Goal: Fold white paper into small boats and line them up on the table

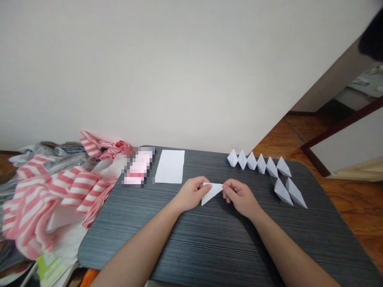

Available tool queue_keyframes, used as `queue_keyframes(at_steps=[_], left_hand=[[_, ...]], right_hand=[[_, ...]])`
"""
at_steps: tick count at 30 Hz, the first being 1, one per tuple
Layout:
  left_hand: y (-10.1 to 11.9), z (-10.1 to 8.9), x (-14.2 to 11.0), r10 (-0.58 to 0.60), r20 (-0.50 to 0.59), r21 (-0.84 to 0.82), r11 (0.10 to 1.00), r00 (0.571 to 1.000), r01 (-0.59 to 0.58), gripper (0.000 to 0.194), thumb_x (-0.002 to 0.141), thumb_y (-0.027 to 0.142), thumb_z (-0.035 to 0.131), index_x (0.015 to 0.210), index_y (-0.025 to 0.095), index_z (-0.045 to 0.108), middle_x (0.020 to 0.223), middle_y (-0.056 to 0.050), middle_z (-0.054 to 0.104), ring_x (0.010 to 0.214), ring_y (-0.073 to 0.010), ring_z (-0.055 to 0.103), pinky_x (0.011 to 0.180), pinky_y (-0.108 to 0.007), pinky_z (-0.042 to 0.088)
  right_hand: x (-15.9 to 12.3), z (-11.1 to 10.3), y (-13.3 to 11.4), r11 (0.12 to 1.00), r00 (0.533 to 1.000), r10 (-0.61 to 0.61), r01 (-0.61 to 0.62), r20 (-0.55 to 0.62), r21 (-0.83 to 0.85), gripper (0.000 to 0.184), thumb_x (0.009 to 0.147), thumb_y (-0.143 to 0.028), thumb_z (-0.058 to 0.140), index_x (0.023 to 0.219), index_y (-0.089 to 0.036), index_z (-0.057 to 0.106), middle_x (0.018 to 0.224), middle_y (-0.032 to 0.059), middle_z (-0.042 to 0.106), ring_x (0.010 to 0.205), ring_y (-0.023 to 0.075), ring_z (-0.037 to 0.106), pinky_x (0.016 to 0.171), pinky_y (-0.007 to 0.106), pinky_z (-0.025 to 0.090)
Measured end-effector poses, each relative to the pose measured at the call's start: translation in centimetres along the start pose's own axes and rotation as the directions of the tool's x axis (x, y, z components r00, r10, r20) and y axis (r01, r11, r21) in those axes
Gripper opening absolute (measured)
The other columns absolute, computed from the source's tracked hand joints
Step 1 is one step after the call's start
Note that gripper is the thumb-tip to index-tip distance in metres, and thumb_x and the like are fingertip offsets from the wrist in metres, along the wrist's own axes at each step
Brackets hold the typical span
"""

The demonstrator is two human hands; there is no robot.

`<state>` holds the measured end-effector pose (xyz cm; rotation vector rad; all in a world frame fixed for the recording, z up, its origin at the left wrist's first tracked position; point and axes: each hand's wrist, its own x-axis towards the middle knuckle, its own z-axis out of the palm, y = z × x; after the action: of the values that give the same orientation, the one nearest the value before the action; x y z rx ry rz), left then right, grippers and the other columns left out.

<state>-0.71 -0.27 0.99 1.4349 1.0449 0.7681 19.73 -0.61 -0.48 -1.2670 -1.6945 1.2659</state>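
A small white paper folded into a triangle [212, 191] is held just above the dark striped table [209, 239], near its middle. My left hand [191, 194] pinches its left corner, fingers curled closed. My right hand [239, 196] pinches the right tip. A stack of flat white paper sheets [170, 166] lies behind my left hand. Several finished folded paper pieces [259, 162] stand in a row at the back right, with two more [289, 192] laid closer, to the right of my right hand.
A heap of pink-and-white striped bags [56, 191] and plastic spills over the table's left edge. A blurred pink packet [138, 167] lies beside the paper stack. A white wall stands right behind the table; wooden floor [353, 199] shows to the right.
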Motion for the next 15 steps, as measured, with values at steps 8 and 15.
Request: queue_keyframes(at_steps=[8,15], left_hand=[[0.0,-0.13,0.17,0.028,-0.014,0.042,0.999,0.999,-0.028,0.029,0.085,0.039,0.049,0.079,0.013,0.061,0.062,0.0,0.054,0.057,-0.0098,0.048,0.052,-0.02,0.035],[-0.45,-0.08,0.27,0.039,-0.026,0.061,0.997,0.999,-0.037,0.027,0.084,0.038,0.051,0.085,0.014,0.064,0.069,-0.001,0.058,0.061,-0.0104,0.05,0.055,-0.021,0.036]], right_hand=[[0.01,-0.06,-0.25,0.992,1.0,0.002,0.0,-0.014,0.128,0.018,0.089,-0.032,0.048,0.078,-0.018,0.053,0.061,-0.0028,0.054,0.048,0.0092,0.047,0.05,0.023,0.037],[0.08,0.07,-0.11,0.994,1.0,0.023,-0.022,-0.003,0.104,0.019,0.089,-0.032,0.049,0.078,-0.018,0.054,0.061,-0.0026,0.055,0.047,0.0091,0.048,0.049,0.022,0.037]])
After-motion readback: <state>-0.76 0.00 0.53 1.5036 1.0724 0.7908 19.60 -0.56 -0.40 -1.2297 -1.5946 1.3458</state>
